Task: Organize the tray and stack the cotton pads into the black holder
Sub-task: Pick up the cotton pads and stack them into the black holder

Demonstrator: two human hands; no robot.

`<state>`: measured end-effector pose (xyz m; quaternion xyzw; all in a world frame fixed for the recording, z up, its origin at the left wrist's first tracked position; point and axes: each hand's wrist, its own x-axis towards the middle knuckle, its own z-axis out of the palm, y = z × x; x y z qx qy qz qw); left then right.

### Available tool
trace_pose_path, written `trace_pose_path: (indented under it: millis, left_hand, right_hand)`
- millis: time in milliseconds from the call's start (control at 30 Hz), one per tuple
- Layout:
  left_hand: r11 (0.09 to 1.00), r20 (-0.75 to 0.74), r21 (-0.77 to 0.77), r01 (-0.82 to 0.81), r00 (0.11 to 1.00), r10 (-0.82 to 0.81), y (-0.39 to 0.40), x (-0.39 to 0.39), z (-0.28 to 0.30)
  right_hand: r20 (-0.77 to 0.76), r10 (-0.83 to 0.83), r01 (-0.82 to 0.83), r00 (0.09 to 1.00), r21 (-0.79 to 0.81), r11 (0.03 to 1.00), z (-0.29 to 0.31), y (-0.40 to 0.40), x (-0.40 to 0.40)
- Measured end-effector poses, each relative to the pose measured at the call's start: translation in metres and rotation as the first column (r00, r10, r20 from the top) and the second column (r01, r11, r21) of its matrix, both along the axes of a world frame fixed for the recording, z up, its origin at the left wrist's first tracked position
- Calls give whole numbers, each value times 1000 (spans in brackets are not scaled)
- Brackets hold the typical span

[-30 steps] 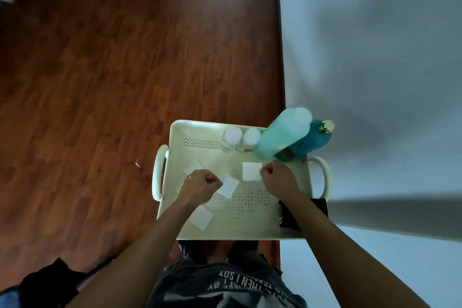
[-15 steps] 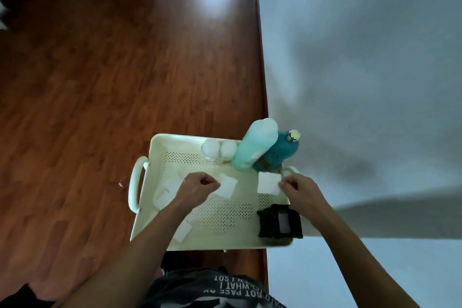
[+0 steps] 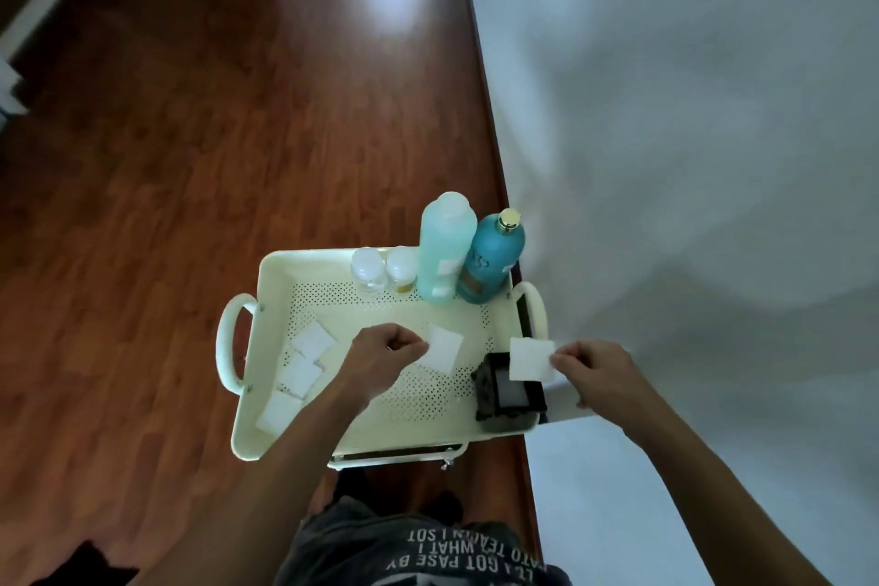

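Right hand: your right hand (image 3: 601, 376) pinches one white square cotton pad (image 3: 532, 359) by its right edge between thumb and fingertips, so the flat sheet hangs free over the holder's far right corner, ready to go in flat.
Left hand: your left hand (image 3: 385, 359) is curled with thumb and forefinger nipping the left edge of a second white cotton pad (image 3: 442, 349), held over the tray's middle; I judge it is queued as the following one.
Holder: the small black square holder (image 3: 509, 393) sits in the tray's near right corner, beside your right hand, mouth up; a pale surface shows inside, though I cannot tell whether that is pads already stacked.
Loose pads: three more white pads (image 3: 299, 371) lie scattered on the tray's left side, near the left handle, well apart from the holder.
Tray: the cream perforated plastic tray with loop handles (image 3: 285, 271) bears everything.
Bottles: a tall pale green bottle (image 3: 444, 247) and a teal bottle with a gold cap (image 3: 492, 259) stand upright along the far rim, with two small white-lidded jars (image 3: 383, 269) beside them, which leaves the centre free for sorting.
Progress: early, as I judge it; most pads lie outside the holder.
Next: line the right pad's corners up with the opening before you release.
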<state>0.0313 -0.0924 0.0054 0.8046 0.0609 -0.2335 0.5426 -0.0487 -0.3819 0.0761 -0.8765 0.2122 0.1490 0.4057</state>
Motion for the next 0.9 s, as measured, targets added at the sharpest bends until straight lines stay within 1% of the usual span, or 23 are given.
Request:
trace_pose_path:
  millis: [67,133,333,500,633,700,800,900]
  left_hand:
    - [1000,4,-1,-11,1000,11,-4,-6,-2]
    - [1000,0,-7,-26,1000,26,-7,-13,-4]
    - [998,-30,-32,-56,998,55,-13,-25,-2]
    - [998,-25,-7,-66,998,66,-16,-27,2]
    - [998,-15,14,-55,998,55,-17,-31,2]
    - [998,-12,9,-55,998,55,-18,-32,2]
    - [998,-4,3,-62,998,62,-21,-33,4]
    - [998,9,5,-61,998,61,-24,-32,7]
  right_hand:
    - [-16,10,-9,1000,12,1000,-6,0,-5]
    - [-14,27,-28,1000,-23,999,-13,2,-8]
    - [-13,128,-126,992,-286,950,-27,16,-10]
    - [35,241,-197,970,-469,861,-33,30,-12]
    - [13,394,-300,919,-626,720,-31,31,-11]
    - [-5,434,-337,901,-640,691,-29,30,-11]
    - [-14,472,-374,882,-629,681,-26,29,-13]
    - [28,520,-397,853,-611,685,-24,27,-16]
